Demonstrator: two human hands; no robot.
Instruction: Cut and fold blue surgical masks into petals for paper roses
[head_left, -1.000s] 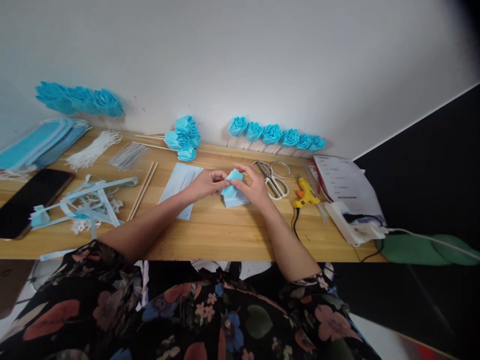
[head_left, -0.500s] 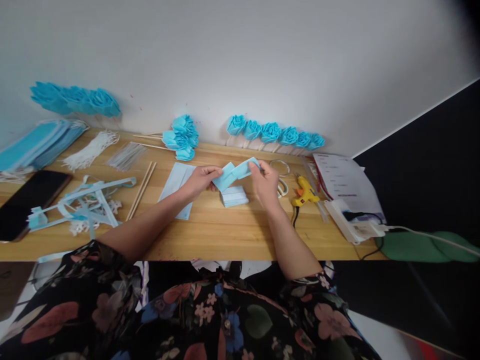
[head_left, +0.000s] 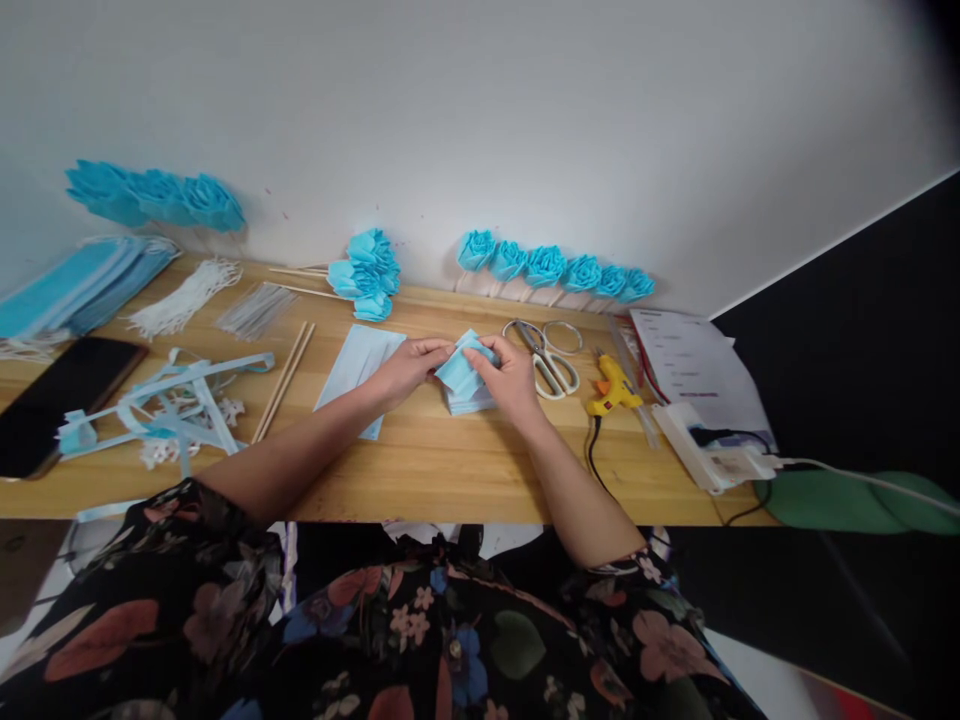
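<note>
Between my two hands is a small piece of light blue mask fabric (head_left: 460, 372). The fingers of my left hand (head_left: 414, 366) pinch its left edge. My right hand (head_left: 510, 378) grips it from the right, thumb on top near the upper part. Just below the held piece lies a stack of folded pale blue fabric pieces (head_left: 472, 406), partly covered by it. A flat light blue mask sheet (head_left: 352, 368) rests on the table left of the stack, partly under my left forearm. Scissors (head_left: 553, 372) with white handles lie just right of my right hand.
A yellow glue gun (head_left: 613, 386) and a white power strip (head_left: 712, 452) sit at the right. Blue fabric flowers (head_left: 544, 266) lean along the wall. Wooden sticks (head_left: 285, 382), cut strips (head_left: 196, 396), a phone (head_left: 64, 405) and stacked masks (head_left: 90, 285) occupy the left.
My right hand has moved left and slightly down, closer to my left hand. The fabric, earlier stretched out between both hands, is now bunched together. The scissors have come into fuller view.
</note>
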